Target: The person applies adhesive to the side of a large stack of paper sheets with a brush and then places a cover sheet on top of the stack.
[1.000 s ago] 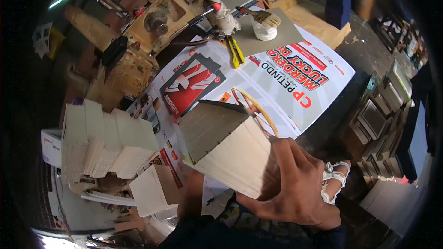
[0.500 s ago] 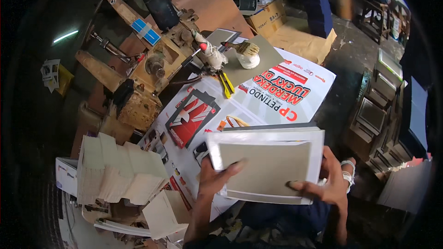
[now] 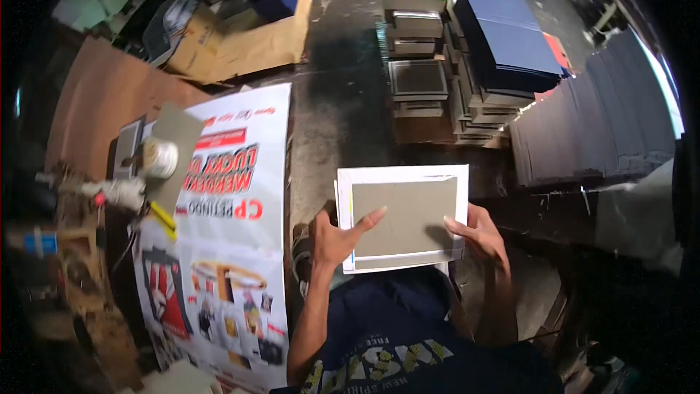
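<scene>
lying face up between both hands, the book block (image 3: pixel 405 219) shows a grey panel inside a white border, toward 4 o'clock of the view's centre. the left hand (image 3: pixel 334 241) is partly curled, thumb laid over the panel near its 9 o'clock edge; the right hand (image 3: pixel 483 232) mirrors it at the 3 o'clock edge, thumb tip on the panel. each hand has hold of the block, though the fingers beneath are hidden.

a second ago the block was tipped, its page edges turned up; now its panel faces up, as it did half a second ago. the view has swung: the printed sheet (image 3: pixel 251 266), then near the middle and partly behind the block, now lies around 8 o'clock, apart from it. the yellow-handled tool (image 3: pixel 164 220) and white tub (image 3: pixel 160 159) have shifted toward 9 o'clock, the brown paper (image 3: pixel 273 36) to 11. the stacked blocks (image 3: pixel 417 76), earlier at 3 o'clock, now stand at 1, the blue-grey pile (image 3: pixel 510 25) just beside them.
</scene>
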`<state>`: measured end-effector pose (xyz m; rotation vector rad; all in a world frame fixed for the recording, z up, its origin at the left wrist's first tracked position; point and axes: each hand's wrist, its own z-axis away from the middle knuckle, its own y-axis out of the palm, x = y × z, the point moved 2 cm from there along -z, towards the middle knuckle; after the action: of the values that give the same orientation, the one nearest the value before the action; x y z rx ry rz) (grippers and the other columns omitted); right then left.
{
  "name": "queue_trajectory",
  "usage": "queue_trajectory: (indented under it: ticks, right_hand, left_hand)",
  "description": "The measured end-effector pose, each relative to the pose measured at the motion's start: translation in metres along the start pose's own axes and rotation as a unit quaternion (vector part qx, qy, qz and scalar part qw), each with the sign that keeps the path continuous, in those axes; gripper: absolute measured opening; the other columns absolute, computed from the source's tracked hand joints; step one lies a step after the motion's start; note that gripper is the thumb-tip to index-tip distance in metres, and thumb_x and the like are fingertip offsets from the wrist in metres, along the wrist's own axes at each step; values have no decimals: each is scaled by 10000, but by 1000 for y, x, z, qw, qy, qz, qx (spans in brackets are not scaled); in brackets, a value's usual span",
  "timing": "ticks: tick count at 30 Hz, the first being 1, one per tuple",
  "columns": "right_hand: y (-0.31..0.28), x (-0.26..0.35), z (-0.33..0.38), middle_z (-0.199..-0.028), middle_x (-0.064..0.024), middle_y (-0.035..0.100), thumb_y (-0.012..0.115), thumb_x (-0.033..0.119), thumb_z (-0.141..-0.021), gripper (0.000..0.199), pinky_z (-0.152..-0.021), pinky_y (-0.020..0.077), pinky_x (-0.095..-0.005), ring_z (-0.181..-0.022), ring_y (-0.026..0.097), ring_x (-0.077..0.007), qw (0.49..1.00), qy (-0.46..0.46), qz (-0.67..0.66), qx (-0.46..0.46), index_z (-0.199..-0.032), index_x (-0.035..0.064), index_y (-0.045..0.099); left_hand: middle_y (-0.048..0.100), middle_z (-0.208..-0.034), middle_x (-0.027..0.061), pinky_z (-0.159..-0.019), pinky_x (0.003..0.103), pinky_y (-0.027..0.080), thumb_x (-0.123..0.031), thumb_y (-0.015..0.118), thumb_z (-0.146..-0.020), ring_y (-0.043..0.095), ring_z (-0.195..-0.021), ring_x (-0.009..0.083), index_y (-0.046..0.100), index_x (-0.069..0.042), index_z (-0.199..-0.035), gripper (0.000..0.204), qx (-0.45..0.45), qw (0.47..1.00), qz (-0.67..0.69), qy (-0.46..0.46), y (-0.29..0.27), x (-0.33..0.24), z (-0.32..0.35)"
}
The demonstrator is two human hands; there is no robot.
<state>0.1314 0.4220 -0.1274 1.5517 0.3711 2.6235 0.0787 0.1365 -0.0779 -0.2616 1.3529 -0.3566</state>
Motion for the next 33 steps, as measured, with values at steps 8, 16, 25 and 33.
queue_trajectory:
  ticks: [8, 16, 25, 33]
  right_hand:
    - [-37, -12, -162, -1099, -197, 710, 875, 380, -721, 702, -920, 524, -382, -1013, 683, -264, 987, 79, 115, -77, -1219, -58, 647]
    - [-114, 39, -391, -1367, -238, 559, 860, 585, -614, 979, -1075, 419, -459, -1277, 528, -373, 914, 132, 375, 81, -1383, 55, 568]
    - [-162, 97, -558, -1334, -149, 615, 868, 587, -608, 895, -1052, 458, -418, -1226, 573, -314, 707, 163, 648, 230, -1318, 105, 612]
    - [-147, 140, -620, -1539, -151, 400, 713, 704, -742, 980, -1164, 338, -470, -1394, 407, -364, 568, 78, 765, 293, -1517, 210, 371]
  left_hand:
    - [723, -967, 204, -764, 398, 536, -514, 745, -839, 702, -868, 304, 642, 71, -1080, 641, -60, 991, -27, -112, 64, 103, -111]
    - [639, -1266, 238, -913, 429, 493, -622, 562, -922, 627, -1136, 365, 569, 43, -1331, 781, -78, 956, 83, -271, 181, 160, -211]
    - [601, -1344, 125, -946, 393, 475, -802, 606, -776, 618, -1125, 220, 491, -50, -1435, 1006, -30, 897, 243, -369, 265, 161, -284]
    - [634, -1213, 156, -934, 415, 468, -568, 688, -885, 594, -1075, 256, 567, 10, -1312, 729, -127, 828, 425, -342, 343, 201, -332]
